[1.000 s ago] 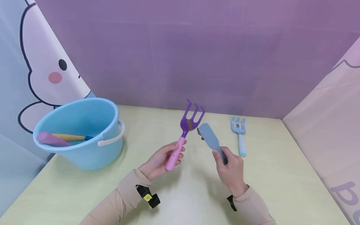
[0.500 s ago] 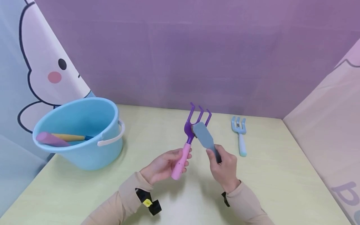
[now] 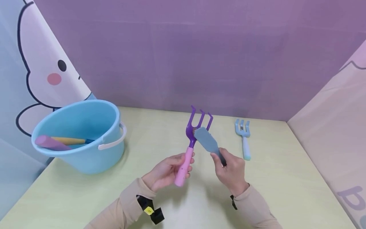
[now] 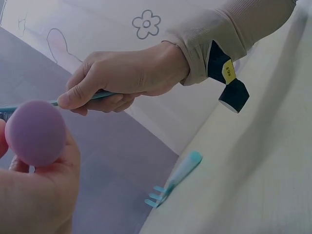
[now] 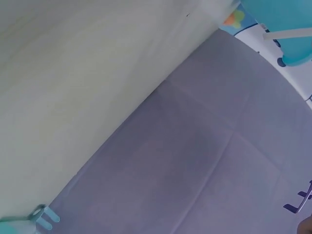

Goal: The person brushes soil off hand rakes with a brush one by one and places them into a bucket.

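Note:
My left hand [image 3: 166,170] grips the pink handle of a hand rake [image 3: 188,132] with three purple tines, raised over the table and pointing away from me. In my right hand [image 3: 232,170], thumb and fingers hold a blue flat-backed brush [image 3: 206,140]. Its head lies over the rake's purple base, bristle side turned down and out of sight in the head view. A bit of brown shows at the brush's left edge. The left wrist view has the rake's round handle end [image 4: 36,132] up close, with the brush edge-on behind it.
A light-blue bucket [image 3: 88,160] with a white handle stands at the left, holding a pink-handled tool [image 3: 52,143] and a yellow-handled one [image 3: 68,140]. A small blue hand rake [image 3: 245,143] with a dark spot lies at the right. Purple cloth [image 3: 183,63] hangs behind.
The brush has come left onto the rake's head, covering the brown patch visible there a second ago. The rake has shifted slightly right and toward me. Both grips are unchanged.

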